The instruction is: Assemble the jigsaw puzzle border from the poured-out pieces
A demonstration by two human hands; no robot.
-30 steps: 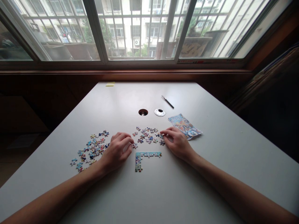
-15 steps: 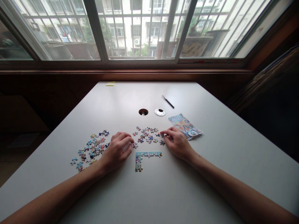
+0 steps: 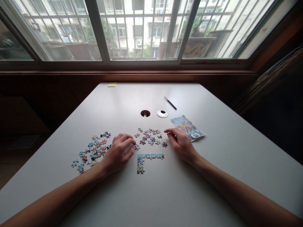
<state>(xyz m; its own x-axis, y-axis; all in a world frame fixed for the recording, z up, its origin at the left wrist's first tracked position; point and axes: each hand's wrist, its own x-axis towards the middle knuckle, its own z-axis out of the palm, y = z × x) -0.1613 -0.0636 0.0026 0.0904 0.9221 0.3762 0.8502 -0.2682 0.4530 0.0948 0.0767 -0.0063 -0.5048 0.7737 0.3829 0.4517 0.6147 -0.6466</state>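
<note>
My left hand (image 3: pixel 120 149) rests on the table between two groups of puzzle pieces. Its fingers curl loosely, with a gap between thumb and forefinger. Beside its fingertips lies a loose puzzle piece (image 3: pixel 137 147). My right hand (image 3: pixel 180 142) is at the right end of the middle group of puzzle pieces (image 3: pixel 149 135), thumb and fingers drawn together around a puzzle piece that is mostly hidden. Just left of its palm, another piece (image 3: pixel 164 144) lies on the table. Between my hands, nearer to me, a joined corner section of puzzle (image 3: pixel 140 164) forms a top and left border.
A larger heap of puzzle pieces (image 3: pixel 94 149) lies left, partly behind my left forearm. A picture sheet (image 3: pixel 188 127) touches the area behind my right hand. Farther back are a cable hole (image 3: pixel 145 113), its round cover (image 3: pixel 162 113), a pen (image 3: pixel 170 103) and a yellow note (image 3: pixel 112 84).
My right hand has drawn slightly right, away from the middle pieces. The piece seen at its fingertips is now mostly out of sight. My left hand has stayed still.
</note>
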